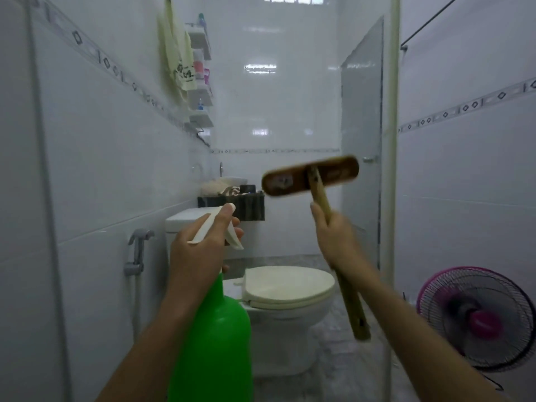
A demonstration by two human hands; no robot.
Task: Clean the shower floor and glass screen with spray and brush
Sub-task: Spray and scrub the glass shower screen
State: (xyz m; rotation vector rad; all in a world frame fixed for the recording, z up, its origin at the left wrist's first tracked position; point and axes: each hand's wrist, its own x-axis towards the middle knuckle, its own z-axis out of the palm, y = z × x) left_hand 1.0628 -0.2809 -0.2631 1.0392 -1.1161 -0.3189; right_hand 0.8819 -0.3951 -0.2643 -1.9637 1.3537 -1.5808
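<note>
a home bathroom is shown: white tiled walls [110, 158], a toilet [287, 288] with a hand sprayer [136, 250] beside it, a glass shower screen [362, 134], wall shelves [200, 82] stocked with bottles.

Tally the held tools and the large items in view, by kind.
Green plastic spray bottle, in left hand: 1
Brown wooden long-handled brush, in right hand: 1
White ceramic toilet: 1
Pink round fan: 1
Total: 4

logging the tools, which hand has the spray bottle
The left hand: it grips the green spray bottle at its white trigger head, while the right hand holds the wooden brush by its handle.
</note>
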